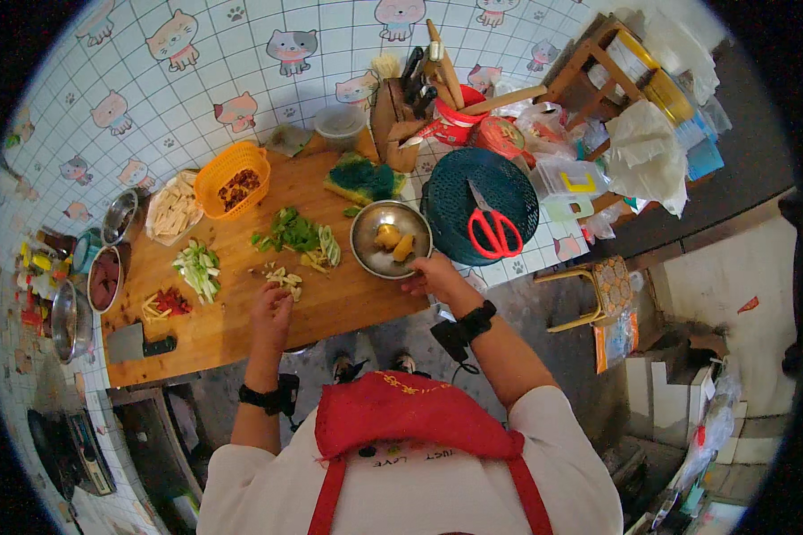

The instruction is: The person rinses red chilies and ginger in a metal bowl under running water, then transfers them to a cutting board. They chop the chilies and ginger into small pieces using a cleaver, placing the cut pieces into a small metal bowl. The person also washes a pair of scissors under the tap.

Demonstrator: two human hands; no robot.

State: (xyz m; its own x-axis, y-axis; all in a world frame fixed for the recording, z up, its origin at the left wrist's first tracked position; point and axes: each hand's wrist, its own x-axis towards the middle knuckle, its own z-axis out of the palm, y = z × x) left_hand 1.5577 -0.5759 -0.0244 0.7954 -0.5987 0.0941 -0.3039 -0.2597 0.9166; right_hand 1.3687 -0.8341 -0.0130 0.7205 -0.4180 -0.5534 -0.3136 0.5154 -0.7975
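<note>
On the wooden board (348,294) stands a steel bowl (391,239) with several yellowish pieces in it. My right hand (435,277) grips the bowl's near right rim. My left hand (272,311) is by the pale chopped pieces (286,281), its fingers partly curled; whether it holds any is unclear. Beyond them lie green leaves (293,229) and sliced scallion (328,246). To the left are chopped scallion stalks (199,271), red and pale strips (170,304) and a cleaver (126,343).
An orange basket (234,180), a tray of pale strips (172,210) and a bowl of dark red meat (106,279) line the back left. Red-handled scissors (494,231) lie on an upturned dark green basket (485,194) at right. A knife block (395,120) stands behind.
</note>
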